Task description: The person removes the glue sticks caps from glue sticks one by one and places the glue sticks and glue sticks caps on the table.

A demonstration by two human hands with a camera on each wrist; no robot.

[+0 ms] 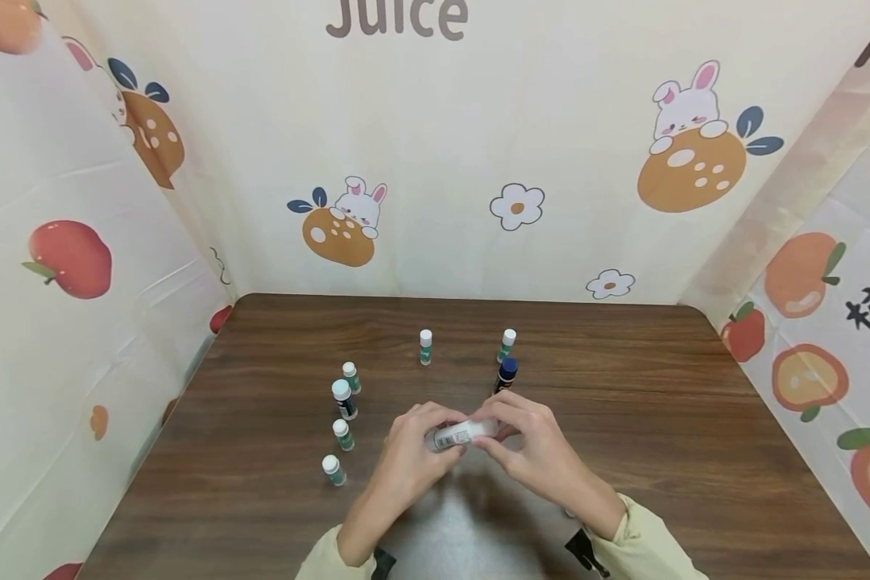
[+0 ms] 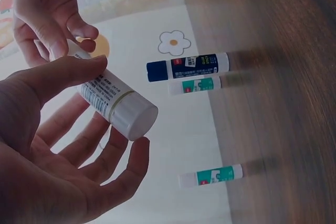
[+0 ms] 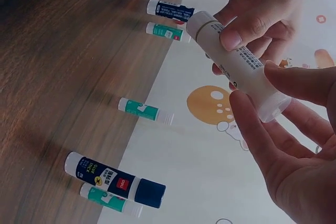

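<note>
So we've got a person's left hand (image 1: 419, 443) and right hand (image 1: 532, 439) both on one white cylindrical plastic tube with black print and a barcode (image 1: 455, 437). It's held up above the brown wood-grain table (image 1: 660, 387), near the front, lying roughly crosswise between them. The left thumb and fingers are clamped round the opaque white end; the right thumb and index finger pinch the see-through end.

Just past the right hand we can see an upright navy glue stick with a blue cap (image 1: 507, 369), and right behind it a slim green-and-white glue stick (image 1: 506, 346). Another green-and-white stick (image 1: 425, 348) stands well apart, further left. Left of the hands we count four more upright in a loose row: three small green-labelled sticks (image 1: 343, 435) and one navy-labelled stick with a white top (image 1: 344, 399).
</note>
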